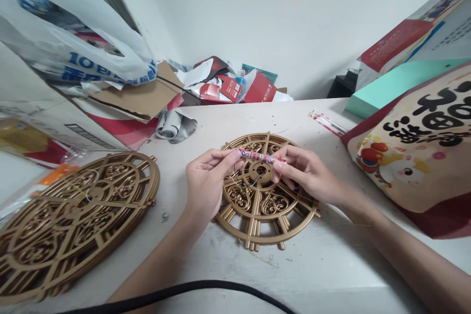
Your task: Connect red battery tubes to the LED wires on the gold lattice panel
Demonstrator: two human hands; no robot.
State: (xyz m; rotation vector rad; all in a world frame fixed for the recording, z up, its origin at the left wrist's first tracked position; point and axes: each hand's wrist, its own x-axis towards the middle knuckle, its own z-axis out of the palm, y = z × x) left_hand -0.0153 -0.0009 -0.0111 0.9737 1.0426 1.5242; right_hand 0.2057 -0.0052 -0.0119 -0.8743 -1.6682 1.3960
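Between my hands is a slim red printed tube [257, 156] with white and blue marks, held level. My left hand [213, 176] pinches its left end between thumb and fingers. At the other end, the fingers of my right hand [300, 169] are closed round it. A thin thread or wire curves down below the tube. Directly beneath lies a stack of round gold openwork wheels [257, 240] with spokes and scroll patterns, partly covered by my hands. To the left rests a second pile of similar gold wheels [91, 235], with a pale loop on top.
The white table [331, 265] carries both stacks. A printed paper bag [415, 157] and a mint-green box [390, 86] stand right. Left are a plastic bag [81, 44], cardboard and a silver roll [172, 125]. Red packaging [259, 87] lies behind. A black cable [206, 284] crosses in front.
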